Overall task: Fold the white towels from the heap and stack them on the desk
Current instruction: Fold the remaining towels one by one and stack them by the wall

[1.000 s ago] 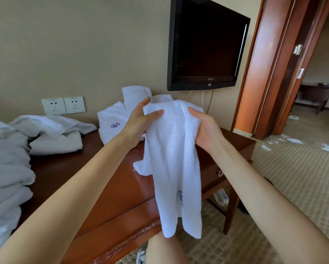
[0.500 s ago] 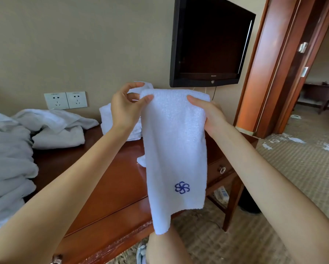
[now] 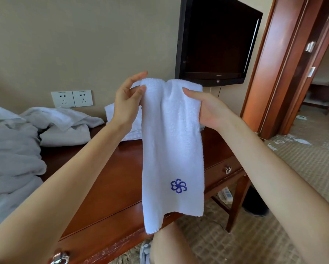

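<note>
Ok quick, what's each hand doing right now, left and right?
Left hand: pinching the upper left corner of the hanging white towel.
Right hand: gripping the upper right edge of that towel.

towel [image 3: 171, 141]: white terry cloth, nubby and matt in my grip
desk [image 3: 106, 180]: glossy polished wood
drawer knob [image 3: 228, 169]: shiny metal

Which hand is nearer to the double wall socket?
Left. The left hand pinches the white towel just right of the double wall socket; the right hand grips the towel farther right, under the television.
</note>
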Action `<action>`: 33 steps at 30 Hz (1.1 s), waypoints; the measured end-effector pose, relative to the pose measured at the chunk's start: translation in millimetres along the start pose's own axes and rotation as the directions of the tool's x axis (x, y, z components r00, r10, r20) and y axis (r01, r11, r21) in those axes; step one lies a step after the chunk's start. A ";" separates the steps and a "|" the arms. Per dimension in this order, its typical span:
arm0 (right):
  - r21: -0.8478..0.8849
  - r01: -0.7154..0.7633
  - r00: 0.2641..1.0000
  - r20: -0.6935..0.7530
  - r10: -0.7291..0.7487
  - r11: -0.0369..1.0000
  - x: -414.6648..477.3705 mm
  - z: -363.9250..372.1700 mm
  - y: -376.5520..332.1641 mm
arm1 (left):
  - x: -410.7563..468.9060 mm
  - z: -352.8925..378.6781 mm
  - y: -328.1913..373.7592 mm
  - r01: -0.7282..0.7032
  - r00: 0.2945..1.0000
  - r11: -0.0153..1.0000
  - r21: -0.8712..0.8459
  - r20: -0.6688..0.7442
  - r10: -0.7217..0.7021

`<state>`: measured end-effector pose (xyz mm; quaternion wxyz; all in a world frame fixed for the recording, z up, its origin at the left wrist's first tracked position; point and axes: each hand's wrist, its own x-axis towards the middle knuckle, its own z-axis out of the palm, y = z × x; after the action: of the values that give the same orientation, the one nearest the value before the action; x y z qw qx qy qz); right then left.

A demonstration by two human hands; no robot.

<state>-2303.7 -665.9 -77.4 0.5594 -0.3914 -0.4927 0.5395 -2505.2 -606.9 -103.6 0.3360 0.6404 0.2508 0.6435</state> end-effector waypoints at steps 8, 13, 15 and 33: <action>0.052 0.067 0.997 -0.035 -0.065 0.996 -1.4 2.9 -16.7 | -23.5 4.3 -1.0 0.300 0.954 0.949 -0.098 0.025 -0.299; 0.109 0.138 0.987 -0.099 -0.127 0.984 3.2 13.5 -27.7 | -93.8 9.4 -28.2 0.446 0.836 0.892 0.075 0.320 -0.445; 0.114 0.142 0.983 -0.131 -0.126 0.983 7.5 18.6 -30.3 | -116.2 0.7 -47.1 0.558 0.713 0.811 0.176 0.398 -0.577; 0.087 0.291 0.914 -0.319 -0.250 0.953 102.5 20.2 30.6 | 14.2 -150.5 -3.1 -0.101 0.954 0.497 0.862 -0.059 0.296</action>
<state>-2337.0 -563.0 -89.6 0.7225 -0.3598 -0.4132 0.4216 -2653.6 -578.0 -104.8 -0.1229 0.6791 0.4891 0.5334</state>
